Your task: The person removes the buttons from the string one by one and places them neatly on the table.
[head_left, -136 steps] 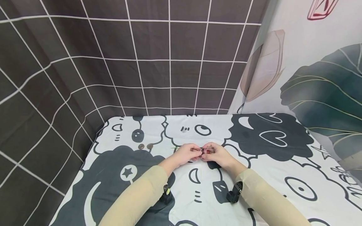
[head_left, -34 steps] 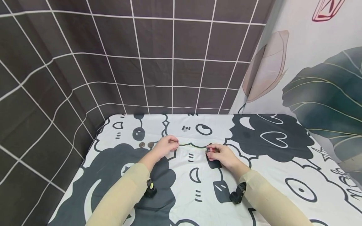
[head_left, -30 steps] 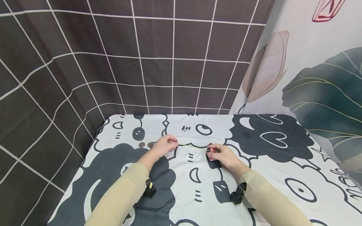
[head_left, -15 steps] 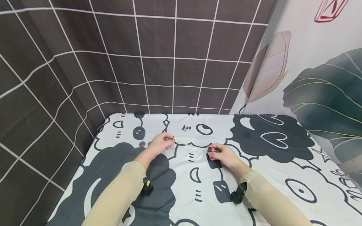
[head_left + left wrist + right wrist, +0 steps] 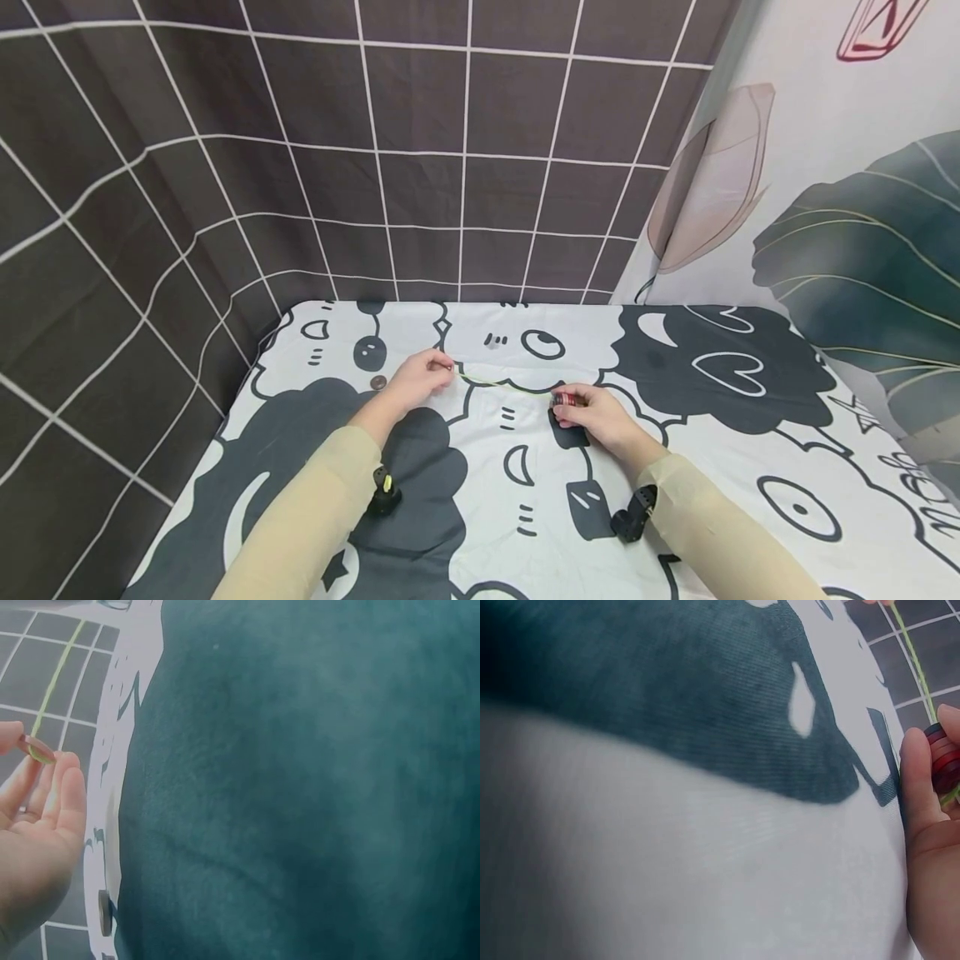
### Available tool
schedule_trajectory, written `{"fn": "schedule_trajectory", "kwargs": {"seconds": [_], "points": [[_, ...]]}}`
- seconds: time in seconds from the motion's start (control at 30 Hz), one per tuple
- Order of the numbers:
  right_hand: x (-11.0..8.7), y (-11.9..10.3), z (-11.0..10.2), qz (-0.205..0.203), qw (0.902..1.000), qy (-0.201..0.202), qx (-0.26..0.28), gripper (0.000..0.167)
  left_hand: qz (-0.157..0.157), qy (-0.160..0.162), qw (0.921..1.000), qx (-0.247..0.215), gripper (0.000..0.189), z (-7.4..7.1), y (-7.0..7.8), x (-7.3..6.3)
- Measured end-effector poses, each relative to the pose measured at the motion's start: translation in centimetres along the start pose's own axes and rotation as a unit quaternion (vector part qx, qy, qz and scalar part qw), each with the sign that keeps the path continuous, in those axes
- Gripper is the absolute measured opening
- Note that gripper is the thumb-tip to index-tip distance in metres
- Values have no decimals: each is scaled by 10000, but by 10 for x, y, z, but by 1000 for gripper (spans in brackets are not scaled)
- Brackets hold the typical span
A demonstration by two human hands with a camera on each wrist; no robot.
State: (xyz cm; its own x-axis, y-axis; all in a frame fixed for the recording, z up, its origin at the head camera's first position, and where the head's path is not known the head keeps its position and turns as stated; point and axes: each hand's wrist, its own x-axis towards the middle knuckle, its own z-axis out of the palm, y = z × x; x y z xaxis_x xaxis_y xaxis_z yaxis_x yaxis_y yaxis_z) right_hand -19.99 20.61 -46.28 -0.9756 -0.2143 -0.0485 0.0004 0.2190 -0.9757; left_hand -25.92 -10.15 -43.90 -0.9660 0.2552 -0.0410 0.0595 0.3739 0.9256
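Note:
My left hand (image 5: 412, 383) pinches a reddish-brown button (image 5: 37, 748) between thumb and fingers, seen nearly edge-on in the left wrist view. A yellow-green string (image 5: 495, 383) runs through or past it; which one is hard to tell. This string stretches with a slight sag across to my right hand (image 5: 600, 414). There, thumb and fingers grip a stack of red and black buttons (image 5: 945, 754), partly covered by the fingers. More string shows below the stack in the right wrist view.
A loose brown button (image 5: 378, 382) lies on the patterned black-and-white cloth (image 5: 495, 533), left of my left hand. Behind the cloth hangs a dark grid curtain (image 5: 412, 192). A leaf-print curtain (image 5: 862, 250) hangs at the right.
Both hands were together at the middle; my left hand has since drawn left and away, stretching the string between them. It now hides a second loose button. The right hand has barely moved lately.

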Motion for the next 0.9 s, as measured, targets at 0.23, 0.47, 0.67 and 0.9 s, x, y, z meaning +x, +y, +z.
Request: {"fn": "schedule_trajectory", "kwargs": {"seconds": [0.23, 0.47, 0.67, 0.9], "points": [[-1, -1, 1, 13, 10000, 36, 74, 41, -30, 47, 10000, -2, 27, -2, -2, 1], [0, -1, 1, -79, 9999, 23, 94, 41, -113, 216, 9996, 153, 28, -9, -5, 3], [0, -3, 0, -75, 9999, 111, -12, 42, -138, 359, 9987, 320, 31, -19, -6, 2], [0, -1, -1, -57, 9999, 132, -84, 41, -191, 544, 9926, 1067, 37, -29, -3, -5]]}}
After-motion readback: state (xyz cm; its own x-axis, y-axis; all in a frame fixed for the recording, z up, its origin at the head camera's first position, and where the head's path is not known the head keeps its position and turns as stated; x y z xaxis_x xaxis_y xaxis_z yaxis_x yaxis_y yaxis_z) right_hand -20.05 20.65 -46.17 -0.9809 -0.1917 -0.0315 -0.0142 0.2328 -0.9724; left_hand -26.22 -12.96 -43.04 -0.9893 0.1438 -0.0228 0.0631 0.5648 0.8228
